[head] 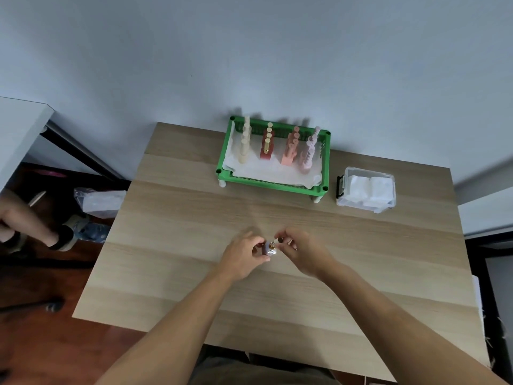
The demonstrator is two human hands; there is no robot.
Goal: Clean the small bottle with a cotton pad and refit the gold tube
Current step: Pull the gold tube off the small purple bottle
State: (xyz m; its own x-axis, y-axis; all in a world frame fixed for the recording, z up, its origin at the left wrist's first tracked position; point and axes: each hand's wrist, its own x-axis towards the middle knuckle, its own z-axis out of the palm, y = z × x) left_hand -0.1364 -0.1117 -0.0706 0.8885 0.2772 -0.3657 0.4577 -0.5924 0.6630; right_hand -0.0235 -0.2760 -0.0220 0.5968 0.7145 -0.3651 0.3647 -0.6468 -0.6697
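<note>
My two hands meet over the middle of the wooden table (172,245). My left hand (244,255) pinches a small clear bottle (270,250) between thumb and fingers. My right hand (302,251) grips a gold tube (276,242) that slants down onto the bottle's top. Whether the tube is seated in the bottle is hidden by my fingers. No cotton pad shows in either hand.
A green rack (273,184) at the back holds rows of small bottles in cream, red, salmon and pink. To its right stands a clear plastic box (366,190) of white cotton pads. Another person's hand (25,222) shows at the left edge, off the table.
</note>
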